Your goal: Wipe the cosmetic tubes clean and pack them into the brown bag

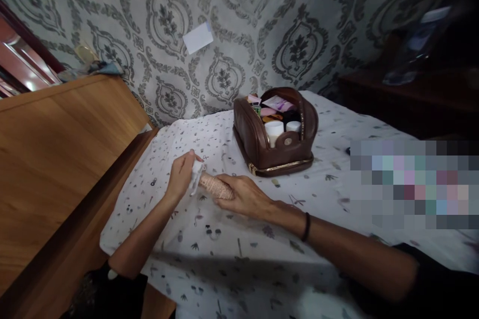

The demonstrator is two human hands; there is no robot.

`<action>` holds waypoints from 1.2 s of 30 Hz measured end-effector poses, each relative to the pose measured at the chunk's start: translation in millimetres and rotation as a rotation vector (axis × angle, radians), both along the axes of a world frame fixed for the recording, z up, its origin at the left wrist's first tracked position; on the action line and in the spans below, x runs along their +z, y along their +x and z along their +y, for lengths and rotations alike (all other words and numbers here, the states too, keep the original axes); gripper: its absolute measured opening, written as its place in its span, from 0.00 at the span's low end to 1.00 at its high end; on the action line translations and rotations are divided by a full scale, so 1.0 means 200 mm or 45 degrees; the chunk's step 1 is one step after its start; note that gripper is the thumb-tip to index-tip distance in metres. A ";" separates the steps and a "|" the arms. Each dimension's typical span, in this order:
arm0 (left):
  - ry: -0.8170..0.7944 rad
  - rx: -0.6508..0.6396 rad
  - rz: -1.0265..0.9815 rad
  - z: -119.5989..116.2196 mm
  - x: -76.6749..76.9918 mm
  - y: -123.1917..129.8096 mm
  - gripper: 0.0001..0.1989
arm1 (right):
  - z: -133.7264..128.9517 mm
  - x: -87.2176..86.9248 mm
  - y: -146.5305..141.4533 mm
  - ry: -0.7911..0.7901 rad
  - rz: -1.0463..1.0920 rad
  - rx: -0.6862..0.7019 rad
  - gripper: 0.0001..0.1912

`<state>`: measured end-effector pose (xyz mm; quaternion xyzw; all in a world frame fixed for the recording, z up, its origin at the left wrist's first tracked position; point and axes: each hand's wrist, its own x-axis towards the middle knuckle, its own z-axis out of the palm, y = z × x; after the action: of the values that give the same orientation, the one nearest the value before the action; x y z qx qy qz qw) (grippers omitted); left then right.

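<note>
one printed peach tube (216, 187), held near an open brown bag (247, 132) already holding jars (274, 130).
right hand (249, 197) curls its fingers round the tube, not yet set down; left hand (181, 174) pinches something white (196, 179) at its end, cap or cloth unclear. patterned sheet (232, 244) beneath, ornate wallpaper (164, 15) behind, wooden furniture (67, 134) at left.

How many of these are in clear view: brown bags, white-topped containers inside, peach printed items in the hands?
Brown bag: 1
White-topped containers inside: 2
Peach printed item in right hand: 1
Total: 4
</note>
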<state>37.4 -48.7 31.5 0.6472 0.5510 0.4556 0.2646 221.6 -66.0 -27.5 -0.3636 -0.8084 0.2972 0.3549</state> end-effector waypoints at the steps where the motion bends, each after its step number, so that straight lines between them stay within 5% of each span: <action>1: -0.037 0.031 -0.240 0.01 -0.01 0.02 0.24 | 0.00 0.00 0.00 -0.022 0.028 -0.007 0.23; 5: -0.147 0.215 -0.975 0.05 -0.03 0.12 0.19 | 0.01 0.00 -0.01 -0.171 0.191 -0.003 0.21; 10: -0.233 0.328 -1.255 0.07 -0.05 0.21 0.17 | 0.01 -0.03 -0.02 -0.242 0.274 -0.015 0.20; 16: -0.132 -0.007 -0.973 -0.01 -0.13 0.29 0.23 | -0.01 -0.06 -0.03 -0.241 0.246 -0.065 0.21; 20: -0.223 -0.078 -0.839 -0.02 -0.16 0.29 0.23 | -0.02 -0.07 -0.03 -0.228 0.268 -0.035 0.27; 25: -0.199 -0.254 -0.464 0.00 -0.03 0.18 0.19 | 0.00 -0.04 -0.01 -0.208 0.286 0.130 0.20; 30: -0.139 -0.627 0.214 0.00 0.12 0.04 0.20 | 0.06 0.00 0.00 -0.474 0.696 -0.071 0.25; 36: -0.118 -0.689 0.472 0.01 0.01 -0.06 0.24 | 0.09 -0.03 0.00 -0.520 0.884 0.194 0.30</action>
<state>24.6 -46.7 33.6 0.8292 0.4181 0.2177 0.3003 220.8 -48.8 -32.9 -0.2439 -0.5896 0.5822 0.5039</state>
